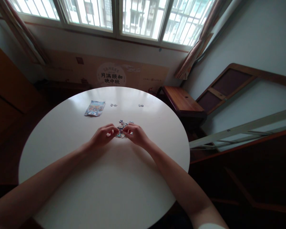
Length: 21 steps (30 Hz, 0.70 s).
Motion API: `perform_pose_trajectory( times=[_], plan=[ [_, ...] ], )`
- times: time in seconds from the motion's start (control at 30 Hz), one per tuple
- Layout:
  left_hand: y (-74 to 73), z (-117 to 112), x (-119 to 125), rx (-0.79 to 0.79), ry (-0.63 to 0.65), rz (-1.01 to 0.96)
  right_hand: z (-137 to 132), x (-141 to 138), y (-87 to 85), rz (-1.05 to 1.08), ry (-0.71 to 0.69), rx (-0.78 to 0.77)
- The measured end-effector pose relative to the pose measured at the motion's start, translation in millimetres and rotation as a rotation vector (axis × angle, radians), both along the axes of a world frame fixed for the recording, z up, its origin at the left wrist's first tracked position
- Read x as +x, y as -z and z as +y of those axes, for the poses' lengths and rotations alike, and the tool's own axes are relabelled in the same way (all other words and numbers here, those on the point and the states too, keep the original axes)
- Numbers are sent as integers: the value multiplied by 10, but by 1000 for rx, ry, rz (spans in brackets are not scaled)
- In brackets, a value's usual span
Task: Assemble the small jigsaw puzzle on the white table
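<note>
work with a light touch: left hand (106, 133) and right hand (135, 134) curl over the jigsaw pieces (121, 127), nearer the far edge of the white surface (105, 194) (whether either pinches a piece cannot be told). lift pieces singly. open room extends toward the near edge; toward the far edge, avoid the two small clusters (141, 105) and printed packet (94, 108).

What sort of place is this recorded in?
Most likely a room in a home: a bare-topped wooden bench or side table stands by the wall, curtains hang beside the barred window, and a round white table fills the middle.
</note>
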State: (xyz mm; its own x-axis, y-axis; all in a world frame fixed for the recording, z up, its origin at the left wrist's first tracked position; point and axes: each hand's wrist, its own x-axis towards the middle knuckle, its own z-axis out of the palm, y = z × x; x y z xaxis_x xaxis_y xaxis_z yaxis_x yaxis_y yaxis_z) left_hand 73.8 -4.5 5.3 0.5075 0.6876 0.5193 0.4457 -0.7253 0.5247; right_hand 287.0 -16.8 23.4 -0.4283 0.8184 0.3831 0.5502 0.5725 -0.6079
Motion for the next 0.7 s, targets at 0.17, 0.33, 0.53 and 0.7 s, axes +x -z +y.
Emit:
perform_pose_trajectory(
  times=[0.17, 0.33, 0.53, 0.7],
  plan=[
    [12, 4, -2, 17, -6, -5, 3, -1, 1, -5, 4, -7],
    [0, -2, 4, 19, -2, -9, 0, -4, 6, -6, 3, -9],
    [-11, 2, 3, 20, 15, -22, -11, -10, -11, -4, -5, -10],
    [-6, 3, 2, 6, 25, -23, -8, -6, -5, -2, -24, -4]
  ],
)
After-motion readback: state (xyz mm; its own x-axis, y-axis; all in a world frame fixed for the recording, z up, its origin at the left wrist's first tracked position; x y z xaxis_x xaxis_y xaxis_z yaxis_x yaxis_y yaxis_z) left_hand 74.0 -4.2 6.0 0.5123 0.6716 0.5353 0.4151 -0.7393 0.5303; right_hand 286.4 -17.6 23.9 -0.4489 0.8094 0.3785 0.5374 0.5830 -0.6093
